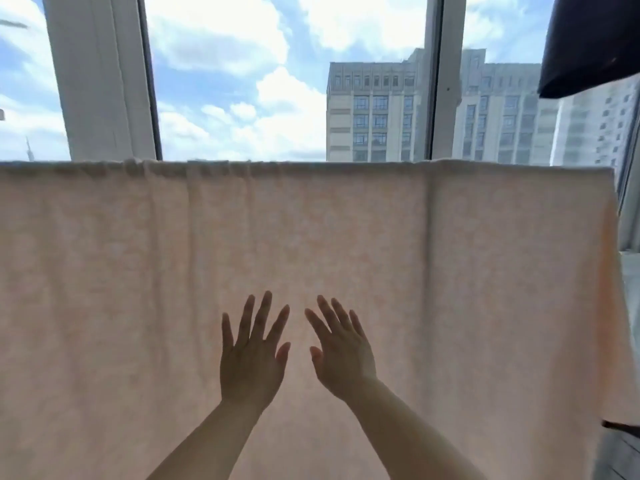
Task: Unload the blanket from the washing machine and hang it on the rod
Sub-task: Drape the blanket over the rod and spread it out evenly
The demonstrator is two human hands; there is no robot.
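- Before a tall window with white frames (pixel 100 77), a pale peach, soft woven blanket (pixel 485 271) hangs draped over a rod that its folded top edge hides completely.
- Both hands are raised in front of the cloth: the left hand (pixel 251 362) and the right hand (pixel 343 355) have straight, spread fingers and hold nothing; whether the palms touch the fabric cannot be told.
- Daylight glows through the blanket, suggesting a thin, light weave; it falls limp with loose vertical pleats near the upper left, so it should bend and slide easily under a flat palm.
- Best purchase, by this judgement, is a pinch along the side hem or the top fold, where the layers double.
- Its surface looks faintly mottled, matte and unpatterned, spanning nearly the whole width of the view.
- Beyond the glass stand grey apartment blocks (pixel 377 112) under cloud-dotted sky; a dark garment (pixel 588 43) hangs at upper right.
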